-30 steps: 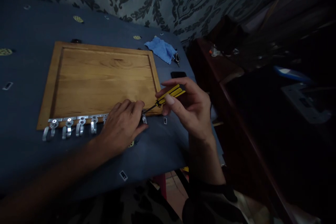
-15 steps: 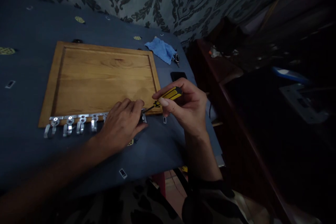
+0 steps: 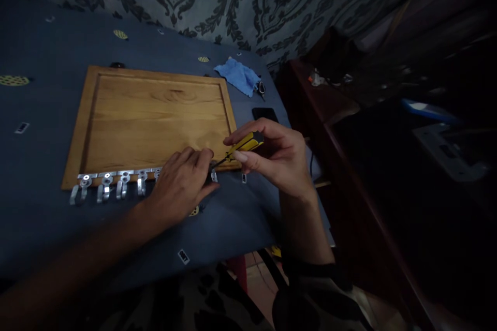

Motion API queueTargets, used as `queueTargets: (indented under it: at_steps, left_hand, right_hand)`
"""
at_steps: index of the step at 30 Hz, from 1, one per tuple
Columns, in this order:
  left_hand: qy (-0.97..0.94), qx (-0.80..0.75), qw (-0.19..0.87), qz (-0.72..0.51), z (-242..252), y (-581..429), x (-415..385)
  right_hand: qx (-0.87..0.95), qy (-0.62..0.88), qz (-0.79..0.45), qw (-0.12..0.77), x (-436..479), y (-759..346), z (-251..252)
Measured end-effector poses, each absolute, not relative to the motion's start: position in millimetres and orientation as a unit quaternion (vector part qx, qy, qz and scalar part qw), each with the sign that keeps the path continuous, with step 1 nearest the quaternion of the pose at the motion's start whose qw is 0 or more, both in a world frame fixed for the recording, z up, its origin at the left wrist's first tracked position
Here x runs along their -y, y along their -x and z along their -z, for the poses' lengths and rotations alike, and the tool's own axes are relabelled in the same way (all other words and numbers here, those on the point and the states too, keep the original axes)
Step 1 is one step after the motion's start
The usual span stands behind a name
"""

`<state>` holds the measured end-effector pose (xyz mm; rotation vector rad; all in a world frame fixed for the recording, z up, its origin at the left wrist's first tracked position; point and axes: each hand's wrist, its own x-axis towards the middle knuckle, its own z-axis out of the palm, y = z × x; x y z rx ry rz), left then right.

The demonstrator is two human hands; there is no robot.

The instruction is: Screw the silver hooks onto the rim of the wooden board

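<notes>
The yellow screwdriver (image 3: 244, 145) is pinched by its handle in the right hand's (image 3: 274, 158) closed fingers, its shaft slanted down-left to the hook rail (image 3: 116, 181) on the wooden board's (image 3: 155, 119) near edge, where the left hand (image 3: 180, 186) is laid palm-down, its grip hidden.

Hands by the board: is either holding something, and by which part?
The right hand pinches a yellow-and-black screwdriver by its handle. The left hand lies on the hook strip; whether it grips cannot be told.

Head camera looks down, close over hands (image 3: 229, 170).
</notes>
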<state>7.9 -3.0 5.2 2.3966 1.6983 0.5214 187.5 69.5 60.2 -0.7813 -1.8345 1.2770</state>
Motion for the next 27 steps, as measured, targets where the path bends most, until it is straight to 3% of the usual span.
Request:
queueTargets:
  at_steps: [11, 27]
  left_hand:
    - [-0.798, -0.570, 0.093, -0.172, -5, -8, 4]
    - [-0.792, -0.578, 0.109, -0.166, -9, -9, 5]
  right_hand:
    - [0.666, 0.245, -0.572, 0.411, -78, -190, -38]
    - [0.686, 0.322, -0.468, 0.455, -67, -191, -27]
